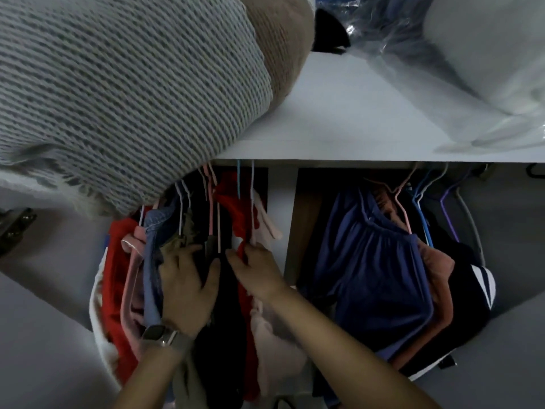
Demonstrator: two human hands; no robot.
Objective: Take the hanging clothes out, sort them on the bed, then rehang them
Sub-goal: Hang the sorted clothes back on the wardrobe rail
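Note:
Clothes hang on thin coloured hangers in an open white wardrobe below a shelf. In the left compartment my left hand [187,286], a watch on its wrist, lies flat with straight fingers against a dark garment [219,335], pushing the blue denim [152,267], pink and red pieces [116,278] leftward. My right hand [256,271] pinches the edge of a red garment [239,219] beside a pale pink one [274,346]. The right compartment holds a blue top [374,278], a salmon piece [441,278] and a black garment with white stripes [480,278].
A white shelf [348,119] runs above the rail. On it lie a grey knit blanket [126,93] overhanging the left side, a beige knit [283,36], and plastic-wrapped white bedding [486,69]. A white divider [281,202] splits the two compartments. A door hinge [14,225] shows at the left.

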